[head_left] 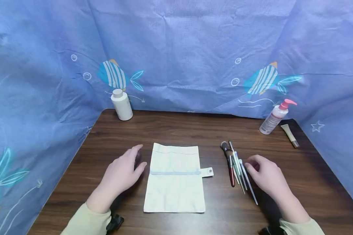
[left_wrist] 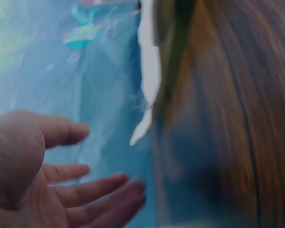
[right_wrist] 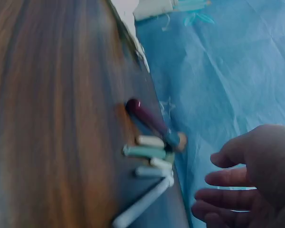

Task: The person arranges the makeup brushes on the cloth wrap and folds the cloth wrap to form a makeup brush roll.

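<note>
A white fabric brush roll [head_left: 175, 192] lies open on the wooden table [head_left: 176, 130], with a grey-blue band across its middle and a snap tab [head_left: 207, 172] sticking out on the right. Just left of it, my left hand [head_left: 122, 171] hovers with fingers spread and holds nothing. To the roll's right lies a loose bunch of makeup brushes: one with a dark red handle [head_left: 231, 174] and several thin pale ones [head_left: 248, 182]. Beside the thin brushes is my right hand [head_left: 264, 173], fingers loosely bent and holding nothing. The right wrist view shows the dark red handle [right_wrist: 147, 116] near the right hand [right_wrist: 256, 175].
A white bottle [head_left: 122, 106] stands at the back left. At the back right are a pump bottle [head_left: 273, 119] with a pink top and a small tube [head_left: 289, 135] lying down. A blue fish-patterned cloth [head_left: 188, 49] hangs behind and along the table's sides.
</note>
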{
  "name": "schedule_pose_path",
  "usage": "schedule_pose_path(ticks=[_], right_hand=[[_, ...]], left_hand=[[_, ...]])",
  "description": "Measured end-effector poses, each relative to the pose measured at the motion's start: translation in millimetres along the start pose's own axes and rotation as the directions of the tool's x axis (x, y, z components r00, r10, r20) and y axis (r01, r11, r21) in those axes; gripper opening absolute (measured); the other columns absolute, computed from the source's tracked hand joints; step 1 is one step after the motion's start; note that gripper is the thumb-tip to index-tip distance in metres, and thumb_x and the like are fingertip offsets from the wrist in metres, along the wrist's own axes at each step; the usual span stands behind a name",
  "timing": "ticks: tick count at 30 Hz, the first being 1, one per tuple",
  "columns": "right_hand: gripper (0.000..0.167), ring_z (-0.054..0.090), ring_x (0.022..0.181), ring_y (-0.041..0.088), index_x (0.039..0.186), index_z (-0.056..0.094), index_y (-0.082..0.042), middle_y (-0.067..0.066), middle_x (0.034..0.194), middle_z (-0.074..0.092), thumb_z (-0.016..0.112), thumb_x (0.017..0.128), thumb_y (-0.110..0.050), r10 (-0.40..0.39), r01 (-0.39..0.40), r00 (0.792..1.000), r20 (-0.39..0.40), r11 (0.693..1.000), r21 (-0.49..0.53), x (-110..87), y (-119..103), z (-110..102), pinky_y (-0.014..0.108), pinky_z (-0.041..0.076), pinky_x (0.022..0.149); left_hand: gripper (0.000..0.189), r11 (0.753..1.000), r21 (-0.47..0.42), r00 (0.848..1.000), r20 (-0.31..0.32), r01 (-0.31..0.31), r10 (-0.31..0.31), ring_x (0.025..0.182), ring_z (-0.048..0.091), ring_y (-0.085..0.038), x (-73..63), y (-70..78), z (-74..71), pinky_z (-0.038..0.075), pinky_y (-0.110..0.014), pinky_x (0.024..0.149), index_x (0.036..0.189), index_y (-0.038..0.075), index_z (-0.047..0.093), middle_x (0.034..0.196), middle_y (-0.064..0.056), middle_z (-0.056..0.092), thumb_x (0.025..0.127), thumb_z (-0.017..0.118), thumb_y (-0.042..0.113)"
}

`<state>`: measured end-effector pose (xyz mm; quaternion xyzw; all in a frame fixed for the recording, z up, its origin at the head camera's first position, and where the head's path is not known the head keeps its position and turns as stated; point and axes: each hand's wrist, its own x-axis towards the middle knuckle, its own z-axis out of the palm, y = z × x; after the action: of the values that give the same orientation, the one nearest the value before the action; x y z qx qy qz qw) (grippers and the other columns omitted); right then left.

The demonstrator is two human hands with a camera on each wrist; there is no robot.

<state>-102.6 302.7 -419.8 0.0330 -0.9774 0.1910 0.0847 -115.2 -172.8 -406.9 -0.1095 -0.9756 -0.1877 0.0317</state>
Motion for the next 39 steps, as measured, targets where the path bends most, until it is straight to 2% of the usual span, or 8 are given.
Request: schedule_pose_path(ticks=[4,8,11,15,20,28,33,39], right_hand=[[0.025,0.062,0.075,0.017,0.107,0.068,-0.008,0.003,0.088,0.072,0.067,0.098,-0.031,0.053,-0.062,0.988,0.148,0.996,0.061,18.0,-12,4,0.034,0.049,0.064],[0.037,0.058,0.069,0.019,0.098,0.064,-0.007,0.003,0.080,0.068,0.070,0.094,-0.044,0.086,-0.091,0.978,0.191,0.996,0.019,36.1,-23,12,0.033,0.045,0.059],[0.042,0.056,0.065,0.021,0.092,0.062,-0.009,0.003,0.074,0.064,0.071,0.091,-0.050,0.117,-0.113,0.969,0.216,0.993,-0.030,46.3,-29,20,0.033,0.042,0.055],[0.044,0.057,0.066,0.023,0.089,0.063,-0.010,0.004,0.074,0.063,0.070,0.089,-0.054,0.158,-0.145,0.952,0.262,0.987,-0.071,54.5,-34,29,0.035,0.042,0.054],[0.042,0.058,0.068,0.024,0.088,0.064,-0.011,0.005,0.075,0.065,0.070,0.089,-0.053,0.190,-0.171,0.942,0.275,0.981,-0.092,56.8,-33,35,0.036,0.042,0.055],[0.032,0.053,0.064,0.023,0.083,0.061,-0.010,0.005,0.070,0.058,0.063,0.094,-0.040,0.177,-0.175,0.948,0.264,0.984,-0.035,57.1,-30,31,0.034,0.037,0.052],[0.031,0.059,0.056,0.019,0.083,0.057,-0.006,0.003,0.062,0.059,0.061,0.099,-0.033,0.152,-0.212,0.920,0.361,0.968,0.132,58.2,-34,20,0.033,0.047,0.051],[0.032,0.064,0.059,0.020,0.080,0.053,-0.004,0.004,0.063,0.061,0.063,0.101,-0.026,0.033,-0.227,0.885,0.464,0.902,0.368,66.2,-53,19,0.035,0.059,0.055]], left_hand=[[0.049,0.964,-0.226,0.975,0.199,0.143,-0.098,0.068,0.067,-0.016,24.0,-10.5,6.6,0.057,-0.038,0.062,0.143,0.006,0.052,0.087,-0.002,0.071,0.099,0.066,0.024],[0.033,0.827,-0.482,0.923,0.370,0.289,-0.106,0.058,0.067,-0.017,43.6,-21.3,21.6,0.060,-0.033,0.054,0.131,0.000,0.057,0.076,-0.007,0.069,0.102,0.062,0.015],[0.019,0.740,-0.586,0.903,0.424,0.330,-0.068,0.055,0.067,-0.018,47.7,-25.6,33.5,0.062,-0.034,0.053,0.116,-0.003,0.059,0.073,-0.012,0.068,0.104,0.058,0.010],[0.011,0.685,-0.645,0.894,0.448,0.337,-0.018,0.053,0.065,-0.016,45.8,-26.4,43.1,0.062,-0.033,0.053,0.102,-0.004,0.058,0.070,-0.012,0.066,0.104,0.057,0.007],[0.012,0.654,-0.676,0.882,0.471,0.340,0.028,0.054,0.066,-0.016,43.9,-22.6,45.6,0.062,-0.032,0.054,0.098,-0.004,0.057,0.070,-0.012,0.066,0.103,0.059,0.006],[0.012,0.660,-0.657,0.858,0.512,0.364,0.037,0.057,0.070,-0.020,51.8,-21.7,48.3,0.063,-0.034,0.054,0.100,-0.001,0.058,0.073,-0.013,0.069,0.103,0.061,0.010],[0.012,0.623,-0.690,0.851,0.521,0.368,0.075,0.059,0.071,-0.020,56.4,-23.3,47.6,0.064,-0.036,0.058,0.103,-0.003,0.056,0.075,-0.014,0.070,0.103,0.061,0.008],[0.012,0.581,-0.710,0.836,0.541,0.397,0.089,0.061,0.072,-0.020,54.0,-24.0,48.2,0.065,-0.036,0.060,0.104,-0.004,0.056,0.077,-0.014,0.070,0.103,0.060,0.007]])
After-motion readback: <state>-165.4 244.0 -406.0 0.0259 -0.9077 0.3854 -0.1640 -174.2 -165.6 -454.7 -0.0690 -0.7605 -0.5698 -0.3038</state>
